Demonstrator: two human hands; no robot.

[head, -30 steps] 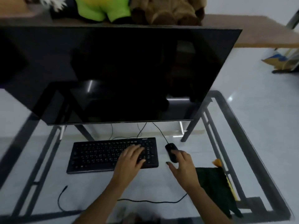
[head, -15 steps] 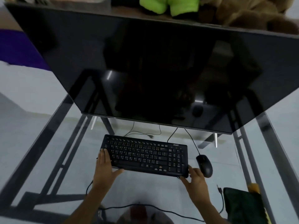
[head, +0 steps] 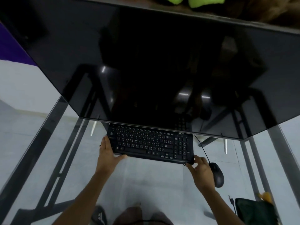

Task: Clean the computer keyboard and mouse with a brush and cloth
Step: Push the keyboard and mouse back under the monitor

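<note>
1. The left hand [head: 108, 154] holds the left end of the black keyboard [head: 151, 142], fingers straight along its side edge and thumb spread under its near edge.
2. The right hand [head: 200, 170] pinches the keyboard's near right corner with curled fingers and thumb.
3. At the near right edge of the glass desk [head: 40, 143] lies a dark green cloth [head: 254, 211], with something yellow [head: 265, 196] showing at its far corner.
4. The black wired mouse [head: 217, 174] sits on the glass just right of the right hand, its cable running away towards the monitor.
5. The keyboard's far edge lies under the lower rim of the dark monitor [head: 162, 62]. Key legends are white; the logo at its far right corner is too blurred to read.
</note>
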